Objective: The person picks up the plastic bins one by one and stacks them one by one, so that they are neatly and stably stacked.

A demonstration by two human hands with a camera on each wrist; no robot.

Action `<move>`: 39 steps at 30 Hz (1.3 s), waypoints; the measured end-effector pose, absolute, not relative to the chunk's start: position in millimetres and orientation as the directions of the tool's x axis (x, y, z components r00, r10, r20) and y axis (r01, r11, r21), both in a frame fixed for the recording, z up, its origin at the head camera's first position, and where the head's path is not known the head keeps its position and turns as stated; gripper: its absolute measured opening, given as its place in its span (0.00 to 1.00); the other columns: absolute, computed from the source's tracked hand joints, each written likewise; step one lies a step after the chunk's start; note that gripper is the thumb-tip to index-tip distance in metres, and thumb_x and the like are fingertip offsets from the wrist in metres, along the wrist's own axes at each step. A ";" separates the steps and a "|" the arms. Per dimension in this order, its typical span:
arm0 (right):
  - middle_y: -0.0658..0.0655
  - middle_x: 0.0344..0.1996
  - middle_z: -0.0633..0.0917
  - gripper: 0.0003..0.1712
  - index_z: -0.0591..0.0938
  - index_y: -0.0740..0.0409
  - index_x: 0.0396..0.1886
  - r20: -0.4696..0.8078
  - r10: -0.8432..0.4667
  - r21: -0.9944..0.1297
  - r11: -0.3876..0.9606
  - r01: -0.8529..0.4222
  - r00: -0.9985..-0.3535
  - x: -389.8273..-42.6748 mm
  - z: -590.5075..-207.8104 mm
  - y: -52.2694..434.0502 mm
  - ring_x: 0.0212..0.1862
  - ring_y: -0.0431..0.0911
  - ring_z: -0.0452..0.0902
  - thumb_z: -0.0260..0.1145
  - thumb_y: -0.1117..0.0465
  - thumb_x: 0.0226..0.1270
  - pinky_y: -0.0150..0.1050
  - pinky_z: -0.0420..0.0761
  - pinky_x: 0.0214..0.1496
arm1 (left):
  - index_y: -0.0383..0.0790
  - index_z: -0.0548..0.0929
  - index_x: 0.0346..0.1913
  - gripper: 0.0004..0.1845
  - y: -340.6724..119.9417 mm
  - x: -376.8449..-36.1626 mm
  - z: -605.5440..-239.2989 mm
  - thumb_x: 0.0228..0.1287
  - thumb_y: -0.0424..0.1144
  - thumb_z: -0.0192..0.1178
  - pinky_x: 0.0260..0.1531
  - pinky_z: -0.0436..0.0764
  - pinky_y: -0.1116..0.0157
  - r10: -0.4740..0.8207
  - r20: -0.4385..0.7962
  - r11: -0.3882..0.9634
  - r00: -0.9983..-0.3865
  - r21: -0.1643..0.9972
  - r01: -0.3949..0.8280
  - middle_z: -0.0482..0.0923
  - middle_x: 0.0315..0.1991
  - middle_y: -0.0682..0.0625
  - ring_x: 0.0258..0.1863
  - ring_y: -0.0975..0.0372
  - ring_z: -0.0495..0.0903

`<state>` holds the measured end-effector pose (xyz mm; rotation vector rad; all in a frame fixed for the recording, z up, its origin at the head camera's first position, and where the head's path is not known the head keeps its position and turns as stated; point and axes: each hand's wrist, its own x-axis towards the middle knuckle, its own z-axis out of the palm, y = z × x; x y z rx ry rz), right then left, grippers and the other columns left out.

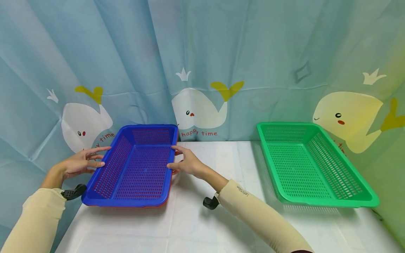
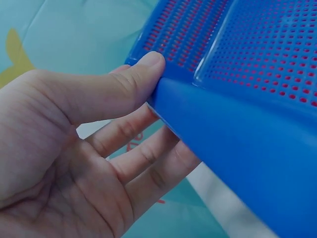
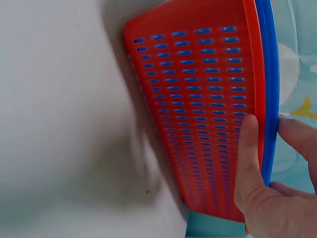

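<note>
Pinching the blue basket (image 1: 136, 168) (red one nested beneath) between them, both hands grip opposite rims.

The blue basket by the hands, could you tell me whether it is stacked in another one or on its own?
Stacked: the blue basket sits nested inside a red basket.

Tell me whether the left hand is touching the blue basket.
Touching. The left wrist view shows the left hand with its thumb pressed on the blue basket's rim, fingers underneath.
</note>
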<state>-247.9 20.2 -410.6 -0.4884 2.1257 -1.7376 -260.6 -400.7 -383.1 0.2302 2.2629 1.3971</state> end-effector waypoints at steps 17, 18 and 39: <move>0.63 0.57 0.72 0.45 0.62 0.59 0.74 -0.016 -0.473 -0.971 0.219 -0.099 -0.881 -241.4 -411.9 42.4 0.32 0.52 0.86 0.73 0.62 0.60 0.38 0.82 0.44 | 0.42 0.53 0.77 0.42 -384.7 -258.6 -383.9 0.66 0.37 0.64 0.46 0.82 0.49 0.395 -0.320 0.460 -0.861 0.880 -0.117 0.54 0.70 0.30 0.56 0.51 0.74; 0.63 0.58 0.72 0.45 0.62 0.58 0.74 -0.018 -0.475 -0.970 0.221 -0.099 -0.880 -240.9 -411.5 45.0 0.32 0.53 0.87 0.73 0.62 0.60 0.38 0.82 0.46 | 0.42 0.54 0.77 0.42 -382.5 -258.6 -383.8 0.66 0.37 0.64 0.46 0.82 0.49 0.391 -0.320 0.463 -0.863 0.879 -0.116 0.55 0.70 0.30 0.57 0.50 0.73; 0.67 0.63 0.69 0.46 0.59 0.59 0.76 -0.148 -0.491 -0.967 0.255 0.020 -0.859 -239.7 -392.4 107.0 0.36 0.62 0.86 0.70 0.71 0.60 0.52 0.83 0.47 | 0.45 0.60 0.75 0.43 -324.4 -265.1 -399.0 0.59 0.36 0.70 0.43 0.84 0.49 0.388 -0.277 0.388 -0.879 0.914 -0.117 0.64 0.65 0.31 0.50 0.52 0.80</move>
